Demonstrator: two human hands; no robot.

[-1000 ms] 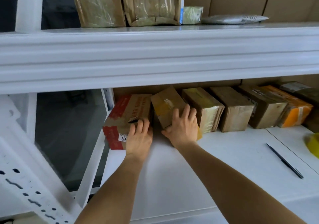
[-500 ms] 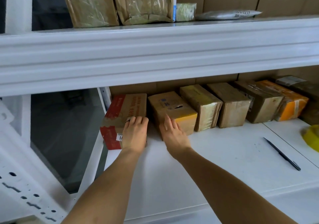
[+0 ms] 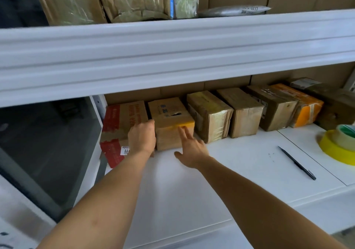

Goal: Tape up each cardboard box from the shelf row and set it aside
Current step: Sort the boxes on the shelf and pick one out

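Note:
A row of cardboard boxes stands at the back of the white shelf [image 3: 240,172]. Leftmost is a red-printed box [image 3: 119,122]. Beside it is a brown box with yellow tape [image 3: 169,118] and a torn slot on top. My left hand [image 3: 142,137] rests at the seam between these two boxes, its fingers reaching into the gap and partly hidden. My right hand [image 3: 190,147] is spread, its straight fingertips touching the front of the yellow-taped box. Several more taped boxes [image 3: 244,112] continue to the right.
A yellow tape roll [image 3: 334,152] with a clear, green-cored roll [image 3: 345,137] on it sits at the right edge. A black pen [image 3: 296,162] lies on the shelf. The upper shelf beam [image 3: 172,53] hangs low over the row, with wrapped parcels [image 3: 134,1] above it.
The yellow-taped box went from tilted to square in the row. My left hand slid right from the red box's front to the gap. My right hand pulled back, then reached for the box front.

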